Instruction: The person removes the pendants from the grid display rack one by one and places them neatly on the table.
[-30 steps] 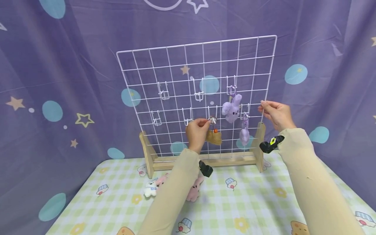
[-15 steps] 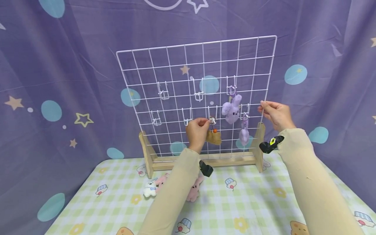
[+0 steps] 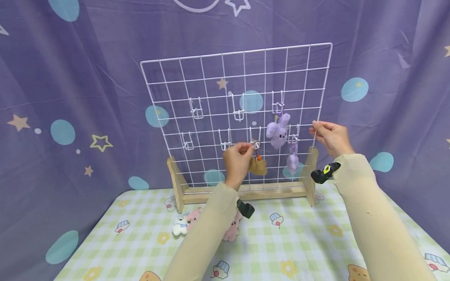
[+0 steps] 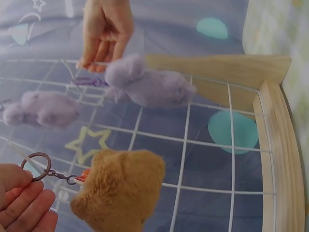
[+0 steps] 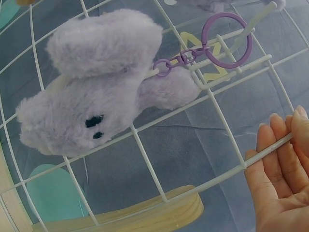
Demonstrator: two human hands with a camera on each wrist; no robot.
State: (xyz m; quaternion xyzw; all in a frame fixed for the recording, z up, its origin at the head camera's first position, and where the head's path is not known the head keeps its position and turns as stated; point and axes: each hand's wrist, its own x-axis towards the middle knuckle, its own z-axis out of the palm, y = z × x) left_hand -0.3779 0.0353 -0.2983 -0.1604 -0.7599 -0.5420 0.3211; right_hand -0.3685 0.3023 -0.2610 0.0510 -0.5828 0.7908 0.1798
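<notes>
My left hand [image 3: 236, 164] pinches the metal key ring [image 4: 36, 166] of a brown plush keychain [image 3: 258, 166] at a lower-row hook of the white wire grid [image 3: 233, 75]. In the left wrist view, the hook's prong seems to run through the ring. An orange bead and short chain link the ring to the plush. My right hand [image 3: 332, 136] grips the grid's right edge wire between thumb and fingers. Near it, a purple plush keychain [image 3: 293, 160] hangs by its purple ring [image 5: 227, 40]; a second purple plush bunny [image 3: 277, 132] hangs higher up.
Several other white hooks [image 3: 197, 112] sit on the grid without keychains. A wooden base [image 3: 274, 191] holds the grid upright on the checked tablecloth [image 3: 281, 249]. In front lie a white plush [image 3: 180, 225] and pink plushes [image 3: 231, 230], partly behind my left sleeve.
My left hand has shifted very slightly right and down with the key ring, and the brown plush has swung a little right. The right hand has stayed on the grid edge.
</notes>
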